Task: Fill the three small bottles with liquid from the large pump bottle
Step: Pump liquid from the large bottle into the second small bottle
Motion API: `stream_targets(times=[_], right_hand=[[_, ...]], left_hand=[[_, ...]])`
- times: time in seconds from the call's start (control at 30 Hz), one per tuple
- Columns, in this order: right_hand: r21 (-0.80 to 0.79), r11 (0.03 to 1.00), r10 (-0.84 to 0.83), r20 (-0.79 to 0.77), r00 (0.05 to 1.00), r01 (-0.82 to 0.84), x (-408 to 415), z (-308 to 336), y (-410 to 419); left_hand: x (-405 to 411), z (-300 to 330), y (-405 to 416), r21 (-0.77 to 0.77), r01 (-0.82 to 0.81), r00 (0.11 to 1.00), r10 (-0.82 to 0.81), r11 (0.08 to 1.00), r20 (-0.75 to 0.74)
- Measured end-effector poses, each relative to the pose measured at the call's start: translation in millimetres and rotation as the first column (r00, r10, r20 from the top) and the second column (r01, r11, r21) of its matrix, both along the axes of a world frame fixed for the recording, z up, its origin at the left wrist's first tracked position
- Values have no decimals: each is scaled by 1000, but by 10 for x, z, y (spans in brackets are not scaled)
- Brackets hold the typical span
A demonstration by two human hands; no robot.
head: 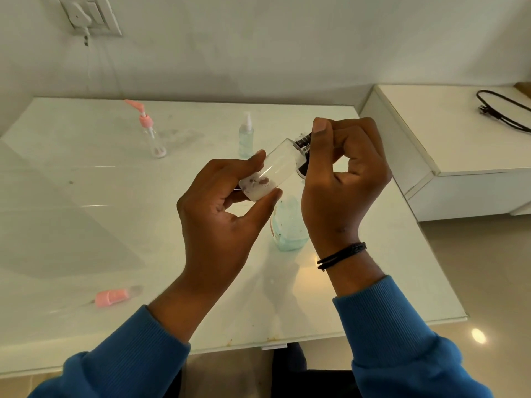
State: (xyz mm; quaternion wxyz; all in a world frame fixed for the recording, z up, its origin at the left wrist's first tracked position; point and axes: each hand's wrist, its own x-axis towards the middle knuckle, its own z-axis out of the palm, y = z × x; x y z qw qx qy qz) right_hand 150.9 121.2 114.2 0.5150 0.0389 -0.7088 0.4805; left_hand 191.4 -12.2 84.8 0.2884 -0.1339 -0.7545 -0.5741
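- Head view: we see the left hand [218, 208] raised above the white table [71, 225], thumb and fingertips pinching the base end of a small clear bottle [270, 170] that lies tilted, neck pointing up and to the right.
- A little whitish residue sits in the bottle's lower end; the rest of it looks clear.
- The right hand [342, 179] meets the bottle's neck, its fingers curled round a black cap [304, 142] there; the grip is narrow and closed on the cap.
- Whether the cap is seated on the neck or just off it we cannot tell, since the fingers cover the join.
- A black cord bracelet [342, 255] circles the right wrist, and both arms wear blue sleeves [402, 340].
- Beneath the hands stands the large bottle [287, 225] of pale blue-green liquid, upright on the table; its top is hidden behind the right hand.
- Farther back, a small clear pump bottle [152, 136] with a pink pump head stands upright, well apart from the hands.
- Near it to the right a small spray bottle [246, 136] with a white top stands upright, holding pale blue-green liquid.
- A pink cap piece [115, 296] lies on its side near the table's front left.
- A white cabinet [445, 156] to the right carries a black cable [502, 113].
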Motion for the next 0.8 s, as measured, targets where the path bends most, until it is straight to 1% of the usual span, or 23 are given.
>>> stream_targets(times=[0.17,0.4,0.57,0.8], right_hand=[[48,999,-22,4,1000,22,0,73,42],[-43,999,12,26,1000,-11,16,23,-6],[20,1000,-12,17,1000,12,14,93,34],[-35,999,-3,16,1000,4,13,3,-11]], left_hand=[[8,17,21,32,10,1000,-10,999,0],[5,3,13,5,-1,1000,1,1000,5],[6,13,24,32,5,1000,-5,999,4],[-3,-2,9,-9,-12,1000,12,1000,-3]])
